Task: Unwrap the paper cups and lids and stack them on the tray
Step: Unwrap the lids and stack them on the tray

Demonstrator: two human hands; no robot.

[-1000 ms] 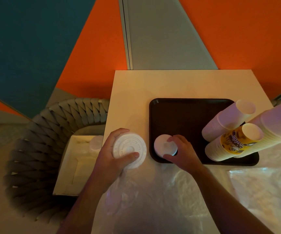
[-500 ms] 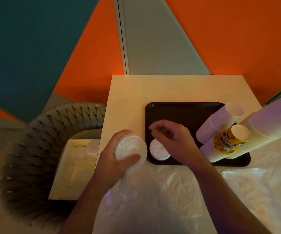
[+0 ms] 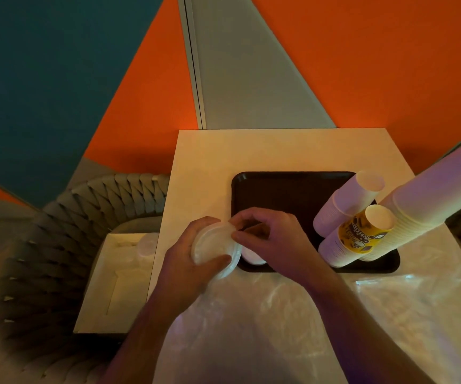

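The left hand is gripping a stack of white lids. The right hand is pinching the stack's top lid at its far edge, directly above the dark tray.

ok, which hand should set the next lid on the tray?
Right, probably. The right hand already pinches the top rim of the lid stack and sits over the tray, just above the lid lying there. The left hand grips the stack, steadying it.

Left hand holding a stack of white lids, right hand pinching its top edge — dark tray behind, cup stacks at three o'clock, pale table
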